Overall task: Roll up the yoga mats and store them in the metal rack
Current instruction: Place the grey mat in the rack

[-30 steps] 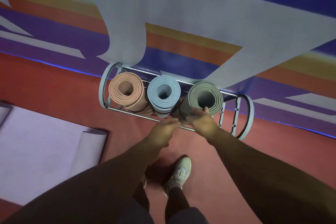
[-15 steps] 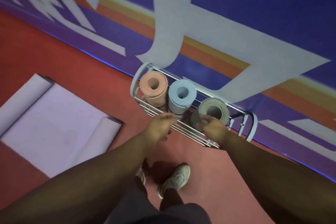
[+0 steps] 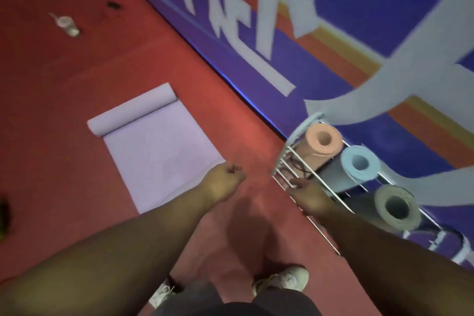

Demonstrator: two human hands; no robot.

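hands withdrawn from the green mat (image 3: 397, 208) since a second ago; then both at its rim, now neither on it. view swung toward the left of the floor, bringing the purple mat (image 3: 156, 151) into centre left of frame.

left hand (image 3: 225, 179): centre of frame, above the near corner of the purple mat, fingers loosely curled, nothing in the grip. right hand (image 3: 311, 199): right of centre, over the front wires of the metal rack (image 3: 284, 161), fingers relaxed, nothing held; contact with the wire not determinable through blur.

rack status: right of frame, against the wall banner (image 3: 333, 20). three rolls stored on end, side by side: peach mat (image 3: 324, 140) uppermost, blue mat (image 3: 360, 163) in the middle, green mat lowest. all three seated, none leaning out. further slot lower right appears vacant, partly blurred.

purple mat: on the red floor (image 3: 64, 84), well apart from the rack, lying flat apart from a rolled far end at upper left of the sheet. near end cut off behind the left forearm.

also noted: small pale object (image 3: 65, 24) on the floor, upper left, identity unclear.

assessment: green mat storage judged complete. one mat outstanding. next step judged to be rolling the purple mat fully, then standing it in the remaining slot.
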